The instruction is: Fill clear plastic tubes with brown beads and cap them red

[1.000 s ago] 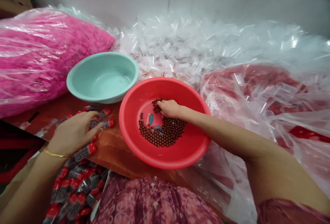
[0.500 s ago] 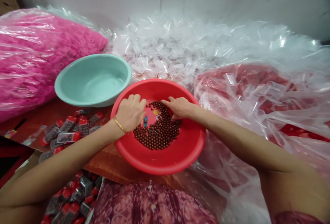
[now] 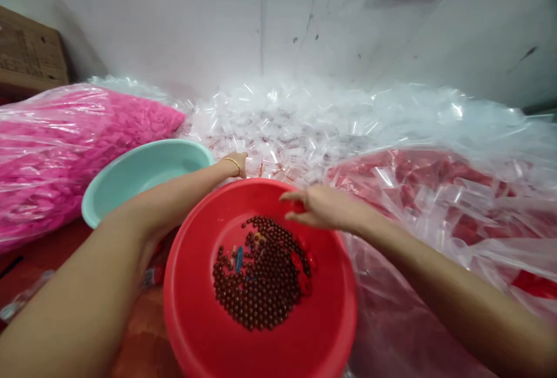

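Reaching the bare left hand [image 3: 239, 162] out beyond the far rim, after hovering at the left side half a second ago; also drawing the bare right hand [image 3: 319, 207] from the glossy round brown beads [image 3: 261, 302] toward the upper right. Now finding small glossy red plastic pieces [image 3: 306, 285] at the beads' right edge, unseen earlier.

Keeping the beads pooled on the floor of the round red plastic basin [image 3: 169, 285], lower centre of the frame, curving around a blue oval mark [image 3: 239, 258]; showing no long axis in so round a shape. Looking from the right fingertips, finding beads below and lower left, red pieces just below; having the right hand nearer to both.

Holding right thumb and forefinger spread apart; being unable to tell the red between them as loose piece or basin wall. Pointing the left hand toward the loose heap of clear plastic pieces [image 3: 296, 128], upper middle; being unable to tell spread from pinch in such blurred fingers.

Resting the basin on a reddish-brown tabletop [image 3: 143, 349], near an oval turquoise plastic basin [image 3: 143, 175] at left centre. Farther out, seeing a clear bag of bright pink pieces [image 3: 78, 140] at left, a pale stained wall [image 3: 217, 30] along the top.
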The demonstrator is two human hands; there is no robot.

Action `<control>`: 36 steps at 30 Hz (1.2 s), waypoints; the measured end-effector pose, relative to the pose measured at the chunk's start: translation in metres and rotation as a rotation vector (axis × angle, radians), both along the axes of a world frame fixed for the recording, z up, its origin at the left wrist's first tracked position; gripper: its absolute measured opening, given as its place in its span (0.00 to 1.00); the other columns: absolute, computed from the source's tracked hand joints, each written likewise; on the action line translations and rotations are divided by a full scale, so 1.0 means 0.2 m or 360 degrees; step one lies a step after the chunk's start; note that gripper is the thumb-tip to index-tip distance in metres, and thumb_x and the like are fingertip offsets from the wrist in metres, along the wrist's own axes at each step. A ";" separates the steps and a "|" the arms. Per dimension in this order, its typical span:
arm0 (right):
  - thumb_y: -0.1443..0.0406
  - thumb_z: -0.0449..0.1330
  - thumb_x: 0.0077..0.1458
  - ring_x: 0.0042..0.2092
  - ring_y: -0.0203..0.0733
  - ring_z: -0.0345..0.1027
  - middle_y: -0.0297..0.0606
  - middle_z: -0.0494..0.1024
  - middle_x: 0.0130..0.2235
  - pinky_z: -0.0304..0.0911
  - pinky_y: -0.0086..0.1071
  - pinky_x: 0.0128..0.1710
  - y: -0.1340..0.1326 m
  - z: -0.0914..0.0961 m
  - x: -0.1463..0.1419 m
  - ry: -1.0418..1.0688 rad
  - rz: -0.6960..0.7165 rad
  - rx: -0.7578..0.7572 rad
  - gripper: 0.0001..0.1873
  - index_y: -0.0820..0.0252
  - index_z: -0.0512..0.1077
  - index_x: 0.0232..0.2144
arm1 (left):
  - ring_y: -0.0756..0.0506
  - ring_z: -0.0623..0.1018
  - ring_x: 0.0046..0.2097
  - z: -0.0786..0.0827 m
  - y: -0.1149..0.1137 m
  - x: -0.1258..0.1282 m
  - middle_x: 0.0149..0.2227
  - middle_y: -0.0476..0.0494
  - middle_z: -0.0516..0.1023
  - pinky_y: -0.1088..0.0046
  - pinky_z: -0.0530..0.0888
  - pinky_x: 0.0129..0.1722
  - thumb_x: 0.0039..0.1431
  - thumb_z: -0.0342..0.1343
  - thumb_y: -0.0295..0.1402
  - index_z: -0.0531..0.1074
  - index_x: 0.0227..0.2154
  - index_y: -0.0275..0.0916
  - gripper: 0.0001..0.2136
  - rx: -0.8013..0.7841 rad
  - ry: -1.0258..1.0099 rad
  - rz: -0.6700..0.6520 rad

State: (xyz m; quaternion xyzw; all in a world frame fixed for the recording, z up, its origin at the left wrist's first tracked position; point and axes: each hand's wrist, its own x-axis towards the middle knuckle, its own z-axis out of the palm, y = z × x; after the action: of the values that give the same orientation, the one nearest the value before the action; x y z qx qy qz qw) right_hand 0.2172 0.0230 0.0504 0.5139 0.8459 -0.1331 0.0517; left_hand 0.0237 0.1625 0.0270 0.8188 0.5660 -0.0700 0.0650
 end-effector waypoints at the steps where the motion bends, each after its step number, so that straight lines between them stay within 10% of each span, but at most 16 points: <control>1: 0.58 0.55 0.53 0.37 0.46 0.72 0.41 0.78 0.34 0.61 0.33 0.32 0.10 0.00 0.02 -0.0018 -0.0151 0.0104 0.22 0.55 0.69 0.51 | 0.37 0.74 0.46 -0.03 0.04 0.01 0.48 0.30 0.72 0.68 0.71 0.41 0.38 0.67 0.31 0.59 0.56 0.30 0.38 -0.0027 0.0041 0.0025; 8: 0.55 0.66 0.38 0.49 0.53 0.67 0.50 0.72 0.50 0.62 0.35 0.42 0.74 -0.30 -0.02 0.0070 -0.0400 0.0045 0.43 0.64 0.60 0.56 | 0.35 0.70 0.52 -0.17 0.22 0.12 0.53 0.35 0.69 0.64 0.68 0.50 0.37 0.67 0.37 0.58 0.58 0.40 0.41 -0.0223 0.0229 -0.0067; 12: 0.59 0.62 0.43 0.43 0.48 0.70 0.46 0.76 0.44 0.62 0.32 0.38 0.80 -0.46 -0.10 0.0235 -0.0416 -0.0078 0.31 0.61 0.67 0.51 | 0.41 0.73 0.50 -0.21 0.22 0.13 0.49 0.42 0.74 0.71 0.68 0.48 0.45 0.59 0.30 0.65 0.53 0.41 0.28 -0.0310 0.0171 -0.0106; 17: 0.65 0.57 0.48 0.25 0.34 0.65 0.36 0.73 0.25 0.59 0.26 0.23 0.73 -0.42 -0.08 0.0460 -0.0544 -0.0166 0.11 0.63 0.70 0.36 | 0.46 0.76 0.37 -0.17 0.15 0.13 0.38 0.45 0.78 0.75 0.70 0.37 0.51 0.54 0.34 0.66 0.52 0.40 0.22 -0.0385 -0.0026 -0.0108; 25: 0.66 0.59 0.46 0.19 0.27 0.52 0.28 0.62 0.19 0.49 0.24 0.19 0.45 -0.06 -0.06 0.0842 -0.0568 -0.0069 0.06 0.65 0.68 0.28 | 0.41 0.72 0.47 0.13 -0.22 0.01 0.47 0.39 0.69 0.68 0.67 0.46 0.55 0.54 0.38 0.66 0.51 0.41 0.20 0.0134 -0.0217 -0.0357; 31: 0.60 0.58 0.49 0.28 0.36 0.62 0.38 0.72 0.28 0.53 0.29 0.27 0.15 -0.08 -0.21 0.0304 -0.0334 -0.0067 0.14 0.64 0.73 0.36 | 0.43 0.73 0.44 0.05 -0.57 -0.17 0.51 0.37 0.66 0.68 0.68 0.41 0.60 0.45 0.30 0.69 0.50 0.43 0.16 0.0126 -0.0020 -0.0497; 36: 0.56 0.55 0.54 0.31 0.36 0.63 0.40 0.74 0.32 0.54 0.29 0.29 -0.01 -0.13 -0.29 0.0652 -0.0368 0.0010 0.21 0.65 0.72 0.44 | 0.44 0.75 0.41 0.01 -0.70 -0.21 0.37 0.39 0.76 0.70 0.68 0.38 0.60 0.45 0.29 0.71 0.44 0.37 0.14 0.0006 0.0003 -0.0532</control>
State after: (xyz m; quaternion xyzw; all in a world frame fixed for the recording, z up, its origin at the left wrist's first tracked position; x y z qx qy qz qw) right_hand 0.1582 0.0213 0.0246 0.5698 0.7746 -0.2369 -0.1382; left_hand -0.0186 0.0221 0.0295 0.9016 0.4221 -0.0796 0.0506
